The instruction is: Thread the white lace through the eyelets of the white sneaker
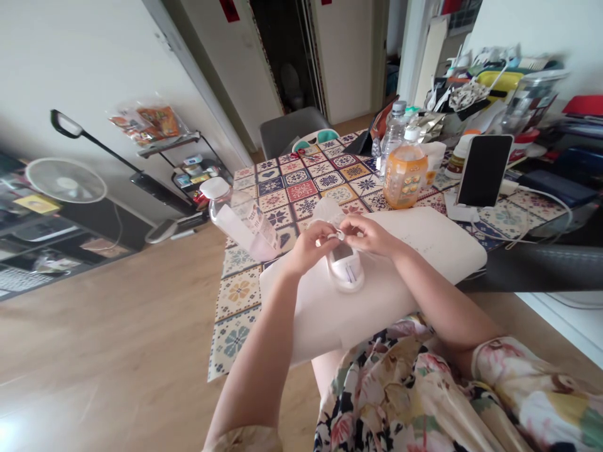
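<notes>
Close to the near edge of the table, both my hands meet over a small white shoe-like item [347,274] with a grey patch and dark print. Its exact kind is hard to make out. A thin white strip [337,235] at its far end is pinched between the fingers of my left hand [312,245] and my right hand [365,235]. Underneath lies a white mat [320,317]. Crumpled, see-through wrapping [326,212] shows just beyond my fingers.
Left of my hands, a clear bottle with a white cap [245,226] leans on the patterned tablecloth [238,292]. An orange drink bottle [406,172], a phone on a stand [485,171] and a cluttered pile stand to the right. A grey chair [294,129] is at the far side.
</notes>
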Available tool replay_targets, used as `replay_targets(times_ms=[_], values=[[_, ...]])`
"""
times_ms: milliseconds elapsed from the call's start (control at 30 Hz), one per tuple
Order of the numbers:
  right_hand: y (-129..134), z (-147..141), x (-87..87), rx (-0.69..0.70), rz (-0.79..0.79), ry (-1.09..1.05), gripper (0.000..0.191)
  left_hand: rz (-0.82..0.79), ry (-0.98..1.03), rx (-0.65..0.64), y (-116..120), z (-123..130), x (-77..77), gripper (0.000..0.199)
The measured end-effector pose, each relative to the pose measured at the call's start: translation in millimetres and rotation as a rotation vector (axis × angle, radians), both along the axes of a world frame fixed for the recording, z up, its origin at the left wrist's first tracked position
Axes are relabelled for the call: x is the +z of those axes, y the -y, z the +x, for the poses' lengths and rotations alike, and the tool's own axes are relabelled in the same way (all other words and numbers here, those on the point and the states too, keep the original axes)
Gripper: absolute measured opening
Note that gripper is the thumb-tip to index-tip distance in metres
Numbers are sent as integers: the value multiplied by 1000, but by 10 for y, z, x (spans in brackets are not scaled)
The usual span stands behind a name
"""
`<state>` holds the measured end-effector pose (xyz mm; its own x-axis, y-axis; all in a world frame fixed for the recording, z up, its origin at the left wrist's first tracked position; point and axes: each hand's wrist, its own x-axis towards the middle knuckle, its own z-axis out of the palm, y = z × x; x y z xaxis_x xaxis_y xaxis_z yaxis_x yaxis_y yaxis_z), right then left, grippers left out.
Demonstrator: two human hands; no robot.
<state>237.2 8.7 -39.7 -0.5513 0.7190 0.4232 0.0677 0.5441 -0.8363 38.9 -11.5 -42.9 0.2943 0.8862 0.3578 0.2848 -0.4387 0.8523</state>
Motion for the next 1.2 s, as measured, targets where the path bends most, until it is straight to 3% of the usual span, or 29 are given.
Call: replay_targets(times_ms=[167,300,500,567,667,800,867,1000,1100,1200], values=[[1,-13,-9,-3,8,23,12,-195,259,-95,24,22,9,38],[12,5,-1,73,-72,-58,23,-268,495,-81,30,9,14,43],[-103,98,6,76,-377,-682,38,-128,585,161,7,-125,95,53],[-149,151,20,20,-398,-851,34,-43,637,219,8,-172,128,49],[-197,205,10,-134,-318,-943,27,32,746,201,24,-220,151,37],[-161,140,-45,-364,-198,-844,25,-86,732,64,51,-192,125,41],[-85,59,-56,-398,-148,-706,26,-210,639,-4,60,-122,101,44],[101,-85,-35,-252,120,-302,19,-338,484,-23,70,58,51,48],[177,-124,-23,-163,245,-156,17,-263,460,56,85,143,21,42],[186,-120,-30,-148,229,-145,19,-157,428,137,123,173,12,36]])
